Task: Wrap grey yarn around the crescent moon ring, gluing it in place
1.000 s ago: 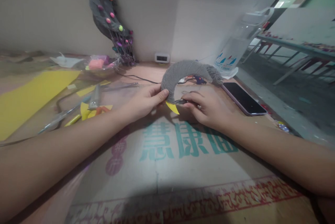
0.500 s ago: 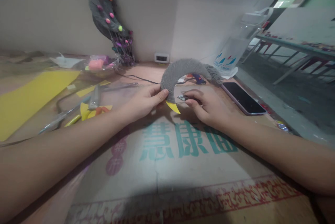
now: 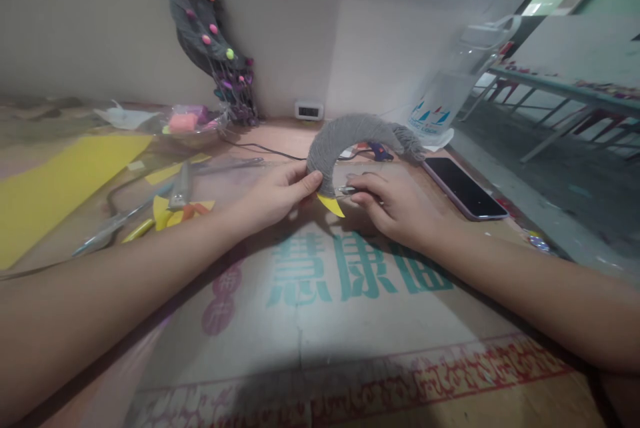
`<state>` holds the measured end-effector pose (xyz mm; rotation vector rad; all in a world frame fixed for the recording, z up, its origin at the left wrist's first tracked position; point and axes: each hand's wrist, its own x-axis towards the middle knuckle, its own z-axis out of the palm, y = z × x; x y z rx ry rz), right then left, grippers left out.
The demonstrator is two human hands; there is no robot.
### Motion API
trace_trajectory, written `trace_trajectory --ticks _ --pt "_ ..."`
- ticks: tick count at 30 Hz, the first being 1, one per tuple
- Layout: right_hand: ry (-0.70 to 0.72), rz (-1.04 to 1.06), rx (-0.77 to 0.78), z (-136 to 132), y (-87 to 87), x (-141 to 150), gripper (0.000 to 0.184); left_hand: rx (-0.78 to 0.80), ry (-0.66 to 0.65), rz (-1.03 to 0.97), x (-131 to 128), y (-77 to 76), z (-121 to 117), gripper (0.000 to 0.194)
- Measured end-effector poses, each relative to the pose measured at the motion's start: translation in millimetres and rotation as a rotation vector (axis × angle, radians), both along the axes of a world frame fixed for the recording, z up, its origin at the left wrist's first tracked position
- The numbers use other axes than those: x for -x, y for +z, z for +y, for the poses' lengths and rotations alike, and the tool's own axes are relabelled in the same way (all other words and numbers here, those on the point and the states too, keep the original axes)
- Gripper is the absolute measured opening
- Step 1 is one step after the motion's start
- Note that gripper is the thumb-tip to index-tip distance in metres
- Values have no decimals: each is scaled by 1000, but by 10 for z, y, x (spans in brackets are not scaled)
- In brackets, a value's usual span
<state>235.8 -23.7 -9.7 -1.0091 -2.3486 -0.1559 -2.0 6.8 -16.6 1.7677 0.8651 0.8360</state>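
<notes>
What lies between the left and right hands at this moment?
The head view shows the lower end of the yarn-wrapped crescent, gripped by the left hand, its yellow tip, and a metal tool held by the right hand.

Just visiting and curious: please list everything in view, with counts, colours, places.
Moon shape: one, grey, left hand
Tip: one, yellow, under moon shape
Metal tool: one, silver, right hand
Beaded ornament: one, grey, against wall
Display: one, white, by wall
Bottle: one, clear, back right
Phone: one, black, right
Sheet: one, yellow, left
Scraps: several, yellow and orange, left
Bag: one, clear, back left
Cardboard: one, brown, under hands
Table: one, green, far right
Blurred bits: uncounted, mixed, left
Left hand: one, centre left
Right hand: one, centre right
</notes>
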Motion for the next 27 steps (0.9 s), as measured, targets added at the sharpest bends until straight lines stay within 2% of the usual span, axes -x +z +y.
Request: trace_trajectory --ticks 3,7,10,13,17,21,27 --pt "2 127 80 5 -37 20 29 -14 13 -5 -11 10 -5 38" --pt "-64 303 305 -3 -83 128 26 -8 -24 42 -37 43 -44 35" --pt "-49 404 465 -22 -92 224 20 9 -40 103 -47 42 -65 36" --pt "-20 454 559 -38 -72 276 21 -33 -65 139 -49 6 -58 34" --pt "1 454 595 -34 -43 279 30 -115 -111 163 -46 -36 -36 33" --pt "36 419 547 -6 -46 263 27 -156 -95 170 -49 -25 -29 31" --pt "75 473 557 -7 -83 246 23 -101 -56 177 -57 3 -44 33"
